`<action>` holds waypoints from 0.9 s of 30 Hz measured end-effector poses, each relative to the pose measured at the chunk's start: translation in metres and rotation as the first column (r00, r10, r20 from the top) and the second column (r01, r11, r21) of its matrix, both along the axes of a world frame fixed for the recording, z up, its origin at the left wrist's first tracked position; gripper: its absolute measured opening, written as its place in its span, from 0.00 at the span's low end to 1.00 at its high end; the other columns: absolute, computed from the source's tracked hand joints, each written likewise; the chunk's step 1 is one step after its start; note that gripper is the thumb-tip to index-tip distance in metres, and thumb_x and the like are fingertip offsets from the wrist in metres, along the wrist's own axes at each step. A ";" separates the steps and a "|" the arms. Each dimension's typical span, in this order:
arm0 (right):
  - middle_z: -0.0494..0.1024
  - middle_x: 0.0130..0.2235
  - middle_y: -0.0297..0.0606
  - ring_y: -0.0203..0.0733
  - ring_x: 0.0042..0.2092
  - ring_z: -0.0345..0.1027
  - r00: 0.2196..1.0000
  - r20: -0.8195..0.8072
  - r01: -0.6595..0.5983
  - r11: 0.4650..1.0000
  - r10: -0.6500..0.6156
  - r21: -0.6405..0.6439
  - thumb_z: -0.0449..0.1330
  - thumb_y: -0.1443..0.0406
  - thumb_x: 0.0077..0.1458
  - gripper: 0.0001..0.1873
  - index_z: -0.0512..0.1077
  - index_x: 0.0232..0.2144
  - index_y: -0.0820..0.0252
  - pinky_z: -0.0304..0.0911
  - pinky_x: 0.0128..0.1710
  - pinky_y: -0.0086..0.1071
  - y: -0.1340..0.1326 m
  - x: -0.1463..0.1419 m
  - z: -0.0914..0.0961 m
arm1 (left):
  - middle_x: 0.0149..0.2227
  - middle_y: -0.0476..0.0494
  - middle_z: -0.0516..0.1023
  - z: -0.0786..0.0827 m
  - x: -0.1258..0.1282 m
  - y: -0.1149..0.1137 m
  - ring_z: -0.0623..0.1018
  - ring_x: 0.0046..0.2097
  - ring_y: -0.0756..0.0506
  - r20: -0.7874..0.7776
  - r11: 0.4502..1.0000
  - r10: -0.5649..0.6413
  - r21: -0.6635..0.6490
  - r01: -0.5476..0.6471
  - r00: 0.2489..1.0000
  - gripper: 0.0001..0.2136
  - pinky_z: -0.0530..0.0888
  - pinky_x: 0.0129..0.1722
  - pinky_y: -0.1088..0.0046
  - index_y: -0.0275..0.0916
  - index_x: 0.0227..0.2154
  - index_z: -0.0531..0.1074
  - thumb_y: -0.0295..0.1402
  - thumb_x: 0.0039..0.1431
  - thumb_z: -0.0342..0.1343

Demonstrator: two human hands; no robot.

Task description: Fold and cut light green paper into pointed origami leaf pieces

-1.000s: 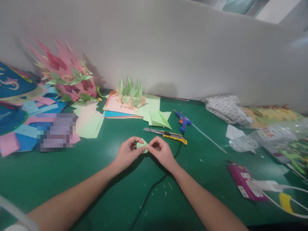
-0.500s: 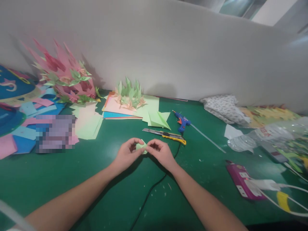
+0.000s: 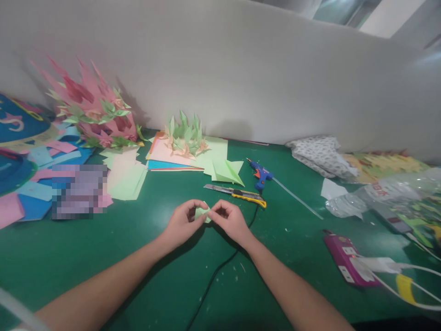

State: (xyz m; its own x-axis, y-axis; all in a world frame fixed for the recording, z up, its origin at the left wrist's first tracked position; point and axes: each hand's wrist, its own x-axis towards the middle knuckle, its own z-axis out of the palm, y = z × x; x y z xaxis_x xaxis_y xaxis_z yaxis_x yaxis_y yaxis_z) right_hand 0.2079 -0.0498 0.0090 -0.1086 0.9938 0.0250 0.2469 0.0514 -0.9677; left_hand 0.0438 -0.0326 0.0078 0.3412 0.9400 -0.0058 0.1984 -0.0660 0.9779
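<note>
A small folded piece of pale green paper is held between both hands above the green table. My left hand pinches it from the left, thumb in front and fingers curled behind. From the right, my right hand pinches its edge between thumb and fingertips. Just beyond the hands lies a yellow utility knife with its blade out. Behind that is a blue glue gun with a clear glue stick in it. A folded light green paper lies left of the glue gun.
A green paper crown stands on coloured sheets at the back. Left are a pink paper crown and paper sheets. Right are a magenta power strip, a plastic bottle and patterned cloth. A black cord crosses the table.
Both hands keep hold of the green paper; the fingers have shifted very slightly, and the paper's visible part has changed a little. Everything else stays where it was.
</note>
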 end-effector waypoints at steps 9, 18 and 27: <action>0.68 0.23 0.31 0.32 0.24 0.59 1.000 -0.009 0.021 1.000 -0.021 -0.007 0.61 0.58 0.47 0.13 0.67 0.23 0.61 0.56 0.25 0.26 0.000 0.000 -0.001 | 0.27 0.50 0.68 0.005 0.000 0.000 0.61 0.23 0.55 0.065 0.995 -0.009 -0.098 0.015 0.998 0.12 0.60 0.22 0.79 0.35 0.34 0.69 0.34 0.46 0.58; 0.69 0.24 0.31 0.33 0.26 0.62 0.991 -0.109 -0.087 0.992 0.077 -0.088 0.55 0.56 0.53 0.13 0.66 0.28 0.60 0.59 0.28 0.27 0.000 0.001 0.000 | 0.27 0.52 0.72 0.015 0.004 -0.001 0.71 0.28 0.53 0.338 0.913 0.214 -0.404 -0.064 0.916 0.17 0.68 0.30 0.78 0.35 0.34 0.68 0.35 0.40 0.64; 0.68 0.22 0.32 0.33 0.26 0.60 0.986 0.074 -0.149 0.988 0.146 0.030 0.53 0.60 0.56 0.14 0.66 0.22 0.62 0.56 0.28 0.27 -0.003 0.002 -0.001 | 0.28 0.51 0.75 0.015 0.005 -0.003 0.73 0.29 0.54 0.404 0.887 0.243 -0.461 -0.034 0.882 0.18 0.71 0.33 0.78 0.34 0.35 0.68 0.33 0.40 0.66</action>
